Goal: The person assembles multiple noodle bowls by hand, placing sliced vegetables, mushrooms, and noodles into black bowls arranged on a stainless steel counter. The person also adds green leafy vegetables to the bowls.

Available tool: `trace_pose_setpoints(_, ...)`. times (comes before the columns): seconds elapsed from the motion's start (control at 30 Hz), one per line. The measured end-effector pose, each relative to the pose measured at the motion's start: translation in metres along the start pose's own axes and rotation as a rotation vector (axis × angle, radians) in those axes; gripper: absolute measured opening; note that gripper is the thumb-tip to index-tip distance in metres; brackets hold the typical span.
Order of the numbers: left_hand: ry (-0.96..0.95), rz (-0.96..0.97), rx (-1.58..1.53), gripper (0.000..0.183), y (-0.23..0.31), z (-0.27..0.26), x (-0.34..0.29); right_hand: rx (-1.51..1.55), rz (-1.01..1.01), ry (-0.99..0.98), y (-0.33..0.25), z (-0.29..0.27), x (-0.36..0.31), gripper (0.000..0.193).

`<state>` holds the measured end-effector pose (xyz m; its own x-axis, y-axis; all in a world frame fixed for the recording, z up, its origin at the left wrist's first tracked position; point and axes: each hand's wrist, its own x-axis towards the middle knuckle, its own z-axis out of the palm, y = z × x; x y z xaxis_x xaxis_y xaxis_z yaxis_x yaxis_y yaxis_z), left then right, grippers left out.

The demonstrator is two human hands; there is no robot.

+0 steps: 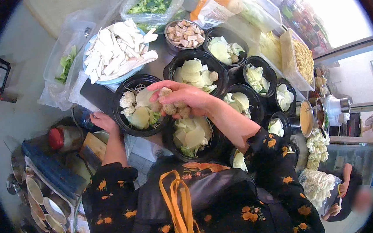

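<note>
Several beige balls point(169, 109) fill the right hand point(185, 96), curled above a bowl point(117, 114).

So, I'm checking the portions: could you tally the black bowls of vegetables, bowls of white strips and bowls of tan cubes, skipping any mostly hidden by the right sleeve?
Black bowls of vegetables: 8
Light-blue bowl of white strips: 1
Bowl of tan cubes: 1
Total: 10

White light point(324, 5) glares at upper right above a grey bar point(345, 51), and grey floor point(141, 164) shows left of centre.
</note>
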<state>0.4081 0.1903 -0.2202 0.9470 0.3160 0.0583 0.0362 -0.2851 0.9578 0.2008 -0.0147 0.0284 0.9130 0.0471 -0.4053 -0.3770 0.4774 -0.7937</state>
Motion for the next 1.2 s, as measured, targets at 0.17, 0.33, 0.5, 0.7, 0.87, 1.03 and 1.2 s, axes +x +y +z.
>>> trace_pose_setpoints(0.17, 0.007, 0.097, 0.017, 0.044, -0.028, 0.005, 0.011, -0.068, 0.035, 0.141, 0.010, -0.007, -0.034, 0.044)
trace_pose_setpoints(0.33, -0.107, -0.056, -0.042, 0.042, -0.024, 0.007, 0.016, -0.437, -0.015, 0.317, 0.048, -0.026, -0.073, 0.044)
trace_pose_setpoints(0.5, -0.069, 0.029, -0.158, 0.040, -0.034, 0.004, 0.025, -0.518, -0.085, 0.484, 0.044, -0.029, -0.108, 0.046)
trace_pose_setpoints(0.7, -0.061, 0.086, -0.090, 0.040, -0.078, 0.007, 0.053, -1.104, -0.042, 0.804, 0.058, -0.080, -0.160, 0.048)
trace_pose_setpoints(0.87, -0.094, 0.029, -0.232, 0.039, -0.038, 0.002, 0.036, -0.708, -0.242, 1.075, 0.027, -0.155, -0.179, 0.032)
trace_pose_setpoints(1.03, -0.418, 0.086, -0.347, 0.033, -0.050, 0.000, 0.049, -0.436, -0.492, 1.284, 0.004, -0.228, -0.168, 0.027)
trace_pose_setpoints(1.2, -0.329, 0.232, -0.219, 0.038, -0.067, -0.011, 0.062, -0.168, -0.700, 1.405, 0.001, -0.260, -0.174, 0.018)
